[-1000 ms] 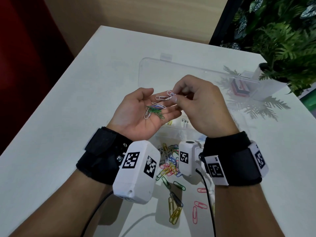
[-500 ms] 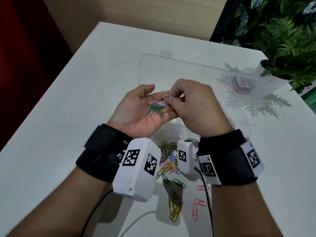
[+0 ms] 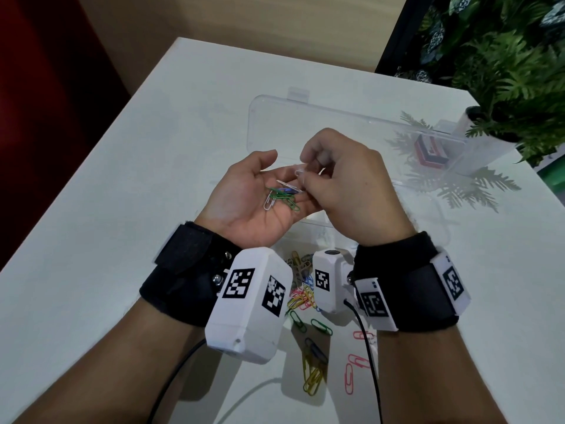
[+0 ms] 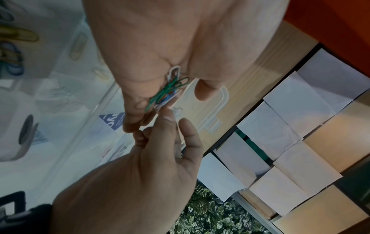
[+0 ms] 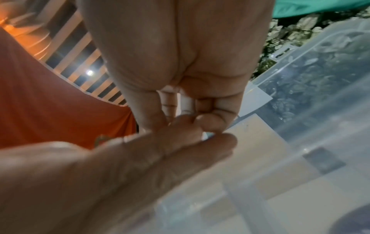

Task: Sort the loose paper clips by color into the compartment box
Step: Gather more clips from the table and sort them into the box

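We see a small bunch of paper clips (image 3: 282, 195), green ones with a white and a blue among them, lying in the cupped palm of the left hand (image 3: 244, 203), held above the clear compartment box (image 3: 351, 123) that sits open on the white table (image 3: 122, 179). Compared with a second ago, the white clip (image 3: 298, 172) that was stretched between the two hands has been drawn up off the palm, and the right hand (image 3: 351, 185) has lifted a little and curled tighter. That right hand, knuckles up, pinches the white clip between thumb and forefinger just beside the left fingertips (image 4: 130, 129). The left hand is palm up, fingers loosely bent around its bunch. More loose clips (image 3: 302, 295), yellow, pink, green and blue, lie on the table below the wrists, nearer to us than the box. A potted plant (image 3: 504, 71) stands at the table's far right corner.
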Available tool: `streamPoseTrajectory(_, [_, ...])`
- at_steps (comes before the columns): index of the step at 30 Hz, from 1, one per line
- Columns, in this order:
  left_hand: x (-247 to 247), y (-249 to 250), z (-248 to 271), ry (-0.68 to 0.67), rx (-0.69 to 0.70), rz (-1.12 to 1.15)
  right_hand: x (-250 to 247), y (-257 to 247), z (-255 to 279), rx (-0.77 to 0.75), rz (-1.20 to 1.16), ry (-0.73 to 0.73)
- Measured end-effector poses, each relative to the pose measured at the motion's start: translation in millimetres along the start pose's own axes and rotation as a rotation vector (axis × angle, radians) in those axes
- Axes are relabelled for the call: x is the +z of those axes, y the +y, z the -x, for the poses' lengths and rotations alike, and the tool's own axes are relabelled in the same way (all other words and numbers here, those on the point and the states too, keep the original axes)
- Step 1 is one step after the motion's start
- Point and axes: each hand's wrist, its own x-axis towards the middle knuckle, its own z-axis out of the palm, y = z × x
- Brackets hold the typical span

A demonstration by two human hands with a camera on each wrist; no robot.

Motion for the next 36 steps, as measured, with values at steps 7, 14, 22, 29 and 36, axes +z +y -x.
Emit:
streamPoseTrajectory(7, [0.1, -0.1, 1.9, -0.015, -0.004, 0.048, -1.9, -3.0, 1.3, -0.006, 0.084, -0.185])
streamPoseTrajectory(14, [2.8, -3.4, 1.7, -0.003, -0.007, 0.065, -4.0, 0.1, 2.0, -0.019, 0.156, -0.192])
streamPoseTrajectory(22, [4.6, -7.5, -0.1, 0.050, -0.007, 0.047, -8.3, 5.6, 1.2, -0.021, 0.189, -0.134])
streamPoseTrajectory(29, [-1.0, 6.7, -1.6, 0.176, 0.070, -0.063, -30.3, 26.9, 0.2, 0.117, 0.171, 0.027])
streamPoseTrajectory(36, [-3.4, 6.9, -0.9, 0.147, 0.118, 0.029, -19.9, 42.1, 1.3, 0.212, 0.315, -0.111])
